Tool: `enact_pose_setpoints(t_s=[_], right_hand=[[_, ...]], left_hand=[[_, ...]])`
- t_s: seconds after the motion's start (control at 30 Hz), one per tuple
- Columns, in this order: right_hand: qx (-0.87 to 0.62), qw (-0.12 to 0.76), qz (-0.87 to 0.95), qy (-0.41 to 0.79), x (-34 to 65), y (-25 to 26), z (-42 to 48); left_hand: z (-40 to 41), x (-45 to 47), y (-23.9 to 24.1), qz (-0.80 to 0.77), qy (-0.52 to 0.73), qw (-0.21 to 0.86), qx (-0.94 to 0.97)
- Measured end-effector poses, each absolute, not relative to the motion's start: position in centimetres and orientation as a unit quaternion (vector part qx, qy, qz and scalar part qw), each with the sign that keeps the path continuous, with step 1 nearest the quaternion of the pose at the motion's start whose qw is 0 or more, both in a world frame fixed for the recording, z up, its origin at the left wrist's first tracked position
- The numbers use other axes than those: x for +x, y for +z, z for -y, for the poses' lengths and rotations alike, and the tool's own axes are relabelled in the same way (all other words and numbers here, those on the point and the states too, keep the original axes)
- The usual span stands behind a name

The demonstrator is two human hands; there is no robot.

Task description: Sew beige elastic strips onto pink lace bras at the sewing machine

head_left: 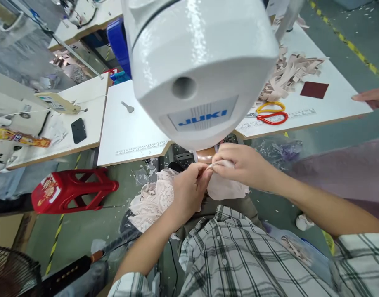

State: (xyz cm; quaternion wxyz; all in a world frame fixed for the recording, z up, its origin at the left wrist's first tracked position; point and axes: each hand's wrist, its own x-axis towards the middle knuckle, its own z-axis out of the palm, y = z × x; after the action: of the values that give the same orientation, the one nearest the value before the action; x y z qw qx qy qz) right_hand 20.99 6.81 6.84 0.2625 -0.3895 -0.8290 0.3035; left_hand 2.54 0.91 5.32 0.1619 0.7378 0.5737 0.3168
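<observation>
My left hand (pixel 192 185) and my right hand (pixel 239 164) meet just below the white JUKI sewing machine head (pixel 204 82). Both hands are closed, pinching the edge of a pale pink fabric piece (pixel 228 187) that hangs over my lap. A fold of it shows between the right fingers. Left of my left hand lies a bunched heap of pale pink lace fabric (pixel 154 198). Close behind the fingertips is the machine's copper-coloured cylinder arm (pixel 205 155). The needle area is hidden by the machine head and hands.
Scissors (pixel 271 113) with yellow and red handles, fabric strips (pixel 288 76) and a dark red square (pixel 314 90) lie on the right table. A person's hand (pixel 370 98) touches its right edge. A red stool (pixel 72 189) and a fan (pixel 14 272) stand left; a phone (pixel 78 131) lies on another table.
</observation>
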Motion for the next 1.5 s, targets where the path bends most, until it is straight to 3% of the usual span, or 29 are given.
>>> enact_pose_setpoints(t_s=[0.23,0.43,0.63,0.77,0.97,1.07,1.17,1.5], right_hand=[[-0.411,0.18,0.843,0.296,19.7,8.2,-9.8],[-0.432,0.153,0.848,0.265,19.9,8.4,-9.3],[-0.432,0.303,0.843,0.108,20.3,5.0,-6.5],[-0.453,0.351,0.816,0.075,19.9,3.4,-5.4],[-0.486,0.35,0.782,0.172,19.7,2.5,-4.6],[-0.499,0.404,0.721,0.262,19.6,1.2,-3.8],[-0.489,0.437,0.705,0.269,19.9,0.8,-3.8],[-0.47,0.358,0.741,0.319,21.0,4.3,-8.5]], left_hand=[[-3.2,-0.7,3.3,-0.426,0.306,-0.092,0.846],[-4.1,-1.4,3.1,-0.402,0.252,-0.102,0.874],[-3.8,-0.6,4.3,-0.473,0.168,-0.043,0.864],[-4.9,-1.8,4.3,-0.427,0.188,-0.021,0.885],[-6.9,-2.9,4.3,-0.332,0.171,-0.047,0.926],[-6.4,-1.8,4.7,-0.357,0.16,-0.097,0.915],[-5.0,-0.3,5.2,-0.378,0.163,-0.136,0.901],[-3.3,2.9,5.9,-0.467,0.165,-0.17,0.852]])
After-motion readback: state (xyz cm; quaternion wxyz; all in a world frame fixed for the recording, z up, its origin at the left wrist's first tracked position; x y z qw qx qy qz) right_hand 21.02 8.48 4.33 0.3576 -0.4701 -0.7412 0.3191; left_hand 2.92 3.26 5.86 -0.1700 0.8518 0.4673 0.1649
